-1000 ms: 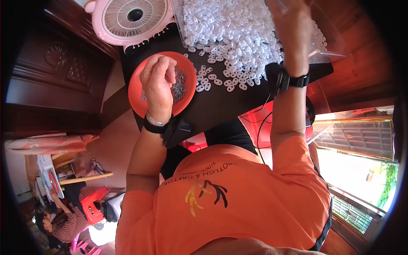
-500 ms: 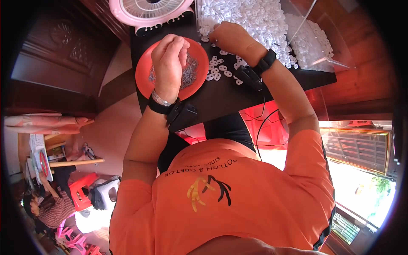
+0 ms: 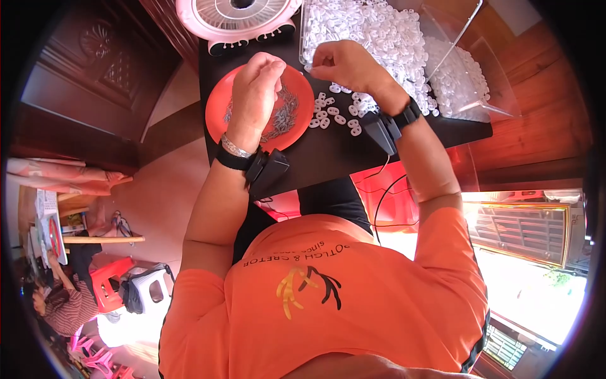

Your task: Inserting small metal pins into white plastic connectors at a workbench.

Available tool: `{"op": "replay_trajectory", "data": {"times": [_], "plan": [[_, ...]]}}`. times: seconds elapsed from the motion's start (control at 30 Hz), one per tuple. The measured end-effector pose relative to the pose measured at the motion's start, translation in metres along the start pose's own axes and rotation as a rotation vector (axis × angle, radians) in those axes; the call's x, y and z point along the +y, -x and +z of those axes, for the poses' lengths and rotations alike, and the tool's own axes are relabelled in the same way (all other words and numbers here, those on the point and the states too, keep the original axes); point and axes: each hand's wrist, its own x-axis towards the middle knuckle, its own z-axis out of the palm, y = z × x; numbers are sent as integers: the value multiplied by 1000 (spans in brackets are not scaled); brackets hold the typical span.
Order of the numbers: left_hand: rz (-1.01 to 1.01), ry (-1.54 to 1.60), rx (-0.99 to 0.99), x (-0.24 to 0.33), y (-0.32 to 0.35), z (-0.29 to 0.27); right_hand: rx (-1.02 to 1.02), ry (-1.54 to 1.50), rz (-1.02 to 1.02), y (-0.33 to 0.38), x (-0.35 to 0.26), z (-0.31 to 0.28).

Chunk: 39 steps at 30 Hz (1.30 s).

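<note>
My left hand (image 3: pixel 255 88) hovers over an orange plate (image 3: pixel 214 120) that holds small grey metal parts (image 3: pixel 284 117); its fingertips are bunched together, and what they hold is too small to see. My right hand (image 3: pixel 344 63) is just right of it, fingers pinched on a small white plastic ring at the edge of a big heap of white rings (image 3: pixel 385 31). Several loose white rings (image 3: pixel 334 117) lie on the black table (image 3: pixel 328 158) between plate and heap. Both wrists carry black strapped devices.
A pink round fan (image 3: pixel 233 19) stands at the table's far edge. A clear plastic box (image 3: pixel 467 95) with more white rings sits at the right. A red stool (image 3: pixel 391 189) is under the table. Another person (image 3: pixel 63 309) sits at the lower left by red and white stools.
My right hand came back from deep in the white heap to its near edge beside the plate. My left hand stayed over the plate, with its fingers bunching.
</note>
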Motion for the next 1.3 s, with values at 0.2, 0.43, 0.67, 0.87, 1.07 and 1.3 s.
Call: {"op": "replay_trajectory", "data": {"times": [0.2, 0.43, 0.67, 0.87, 1.07, 1.3], "plan": [[41, -78, -69, -4, -2, -1, 146, -617, -81, 0, -38, 0], [5, 7, -113, 7, -4, -13, 288, -788, -242, -6, -43, 14], [80, 136, 81, 11, -6, -22, -75, -192, -467, 1, -48, 31], [84, 189, 94, 13, -7, -20, -103, -40, -432, -1, -47, 52], [97, 144, 61, 9, -7, -21, -7, -11, -285, -8, -33, 53], [69, 115, 66, 9, -6, -17, 96, -49, -295, -12, -20, 58]]}}
